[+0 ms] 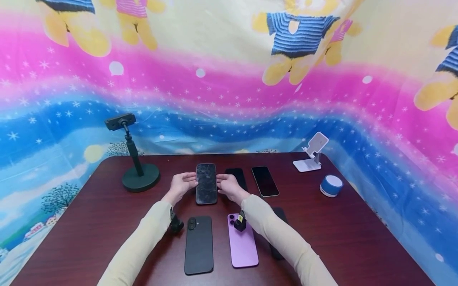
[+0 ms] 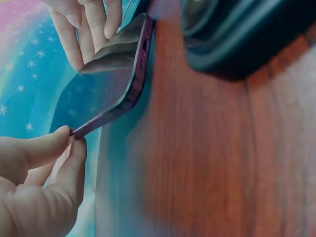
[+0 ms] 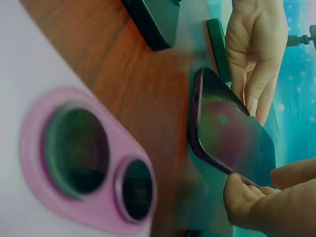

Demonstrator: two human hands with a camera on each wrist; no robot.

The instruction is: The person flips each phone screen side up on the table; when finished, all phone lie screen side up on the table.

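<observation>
Where both hands [image 1: 184,184] [image 1: 229,186] meet: six phones [image 1: 206,183], two stands [image 1: 136,159].

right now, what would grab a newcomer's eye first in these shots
Mid-table, the left hand and the right hand pinch a dark phone by its long edges, its glass face up. Nearer the camera, a black phone and a purple phone lie camera side up on the dark wooden table. Behind it all hangs a loud pink and blue cartoon bear cloth.
</observation>
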